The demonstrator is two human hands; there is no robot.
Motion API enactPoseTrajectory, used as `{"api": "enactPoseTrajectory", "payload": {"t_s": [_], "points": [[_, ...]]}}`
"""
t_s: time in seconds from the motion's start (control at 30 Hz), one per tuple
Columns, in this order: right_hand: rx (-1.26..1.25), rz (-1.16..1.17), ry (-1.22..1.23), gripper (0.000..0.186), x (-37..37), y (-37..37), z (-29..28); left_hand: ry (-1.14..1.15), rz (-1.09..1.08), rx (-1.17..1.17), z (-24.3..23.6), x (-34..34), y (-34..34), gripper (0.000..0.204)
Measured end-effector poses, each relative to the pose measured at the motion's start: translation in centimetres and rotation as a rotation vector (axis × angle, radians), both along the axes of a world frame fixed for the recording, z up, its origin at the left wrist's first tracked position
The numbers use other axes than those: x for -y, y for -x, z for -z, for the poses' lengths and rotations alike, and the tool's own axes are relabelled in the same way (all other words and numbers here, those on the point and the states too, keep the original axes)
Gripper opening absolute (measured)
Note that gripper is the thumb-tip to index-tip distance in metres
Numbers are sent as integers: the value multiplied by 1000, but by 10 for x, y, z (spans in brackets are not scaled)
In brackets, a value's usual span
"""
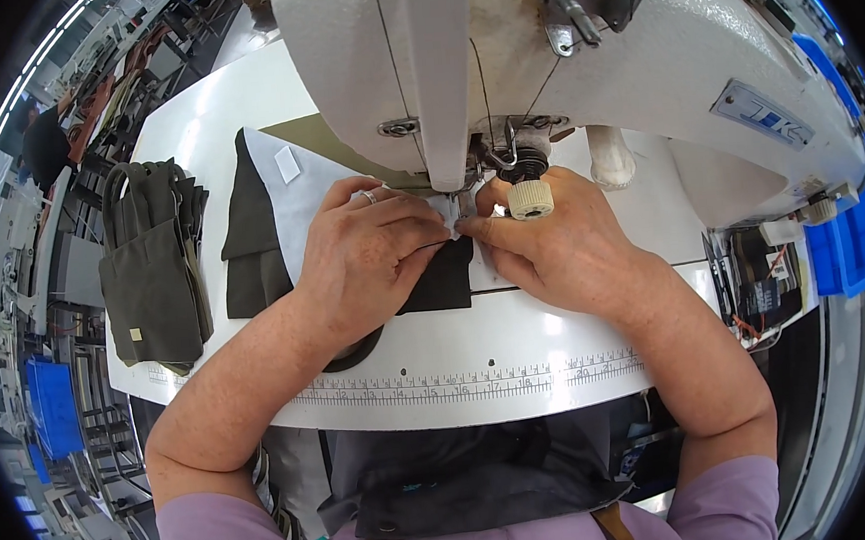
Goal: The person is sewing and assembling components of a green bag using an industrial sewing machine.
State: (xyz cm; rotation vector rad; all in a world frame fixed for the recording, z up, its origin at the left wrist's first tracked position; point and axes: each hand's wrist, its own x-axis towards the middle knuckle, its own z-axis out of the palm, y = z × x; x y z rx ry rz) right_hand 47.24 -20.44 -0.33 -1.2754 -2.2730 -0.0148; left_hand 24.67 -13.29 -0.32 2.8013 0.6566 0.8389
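Observation:
Both my hands meet at the needle area of a white sewing machine [347, 45]. Under my left hand [356, 255] lies a dark olive fabric piece [440, 281] with a pale grey layer [282, 200] on it. The left thumb and fingers pinch this fabric just left of the presser foot [455, 206]. From the right, my right hand [566, 246] closes thumb and finger on the fabric's edge beside the foot. A cream knob [531, 200] hides part of those fingers. A small white tag [287, 165] rests on the pale layer.
A stack of dark olive fabric pieces [152, 280] lies left on the white table [438, 345]. A measuring scale [461, 384] runs along its front edge. Thread cone [610, 157] stands right of the needle. Blue bins [845, 241] and small tools [754, 283] are at far right.

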Motion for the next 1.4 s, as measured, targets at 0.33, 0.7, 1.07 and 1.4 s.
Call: {"api": "enactPoseTrajectory", "payload": {"t_s": [0.33, 0.7, 1.07, 1.4], "points": [[17, 27, 1, 23, -1, -3, 3, -61, 58, -42, -2, -7, -1, 19], [72, 107, -19, 30, -3, -2, 3, -85, 82, 15, 4, -34, -4, 8], [4, 147, 115, 27, 0, -6, -6, -68, 122, 24, 3, -35, -7, 15], [-942, 104, 293, 35, -13, -8, 7, -67, 96, -8, 2, -33, -8, 10]]}}
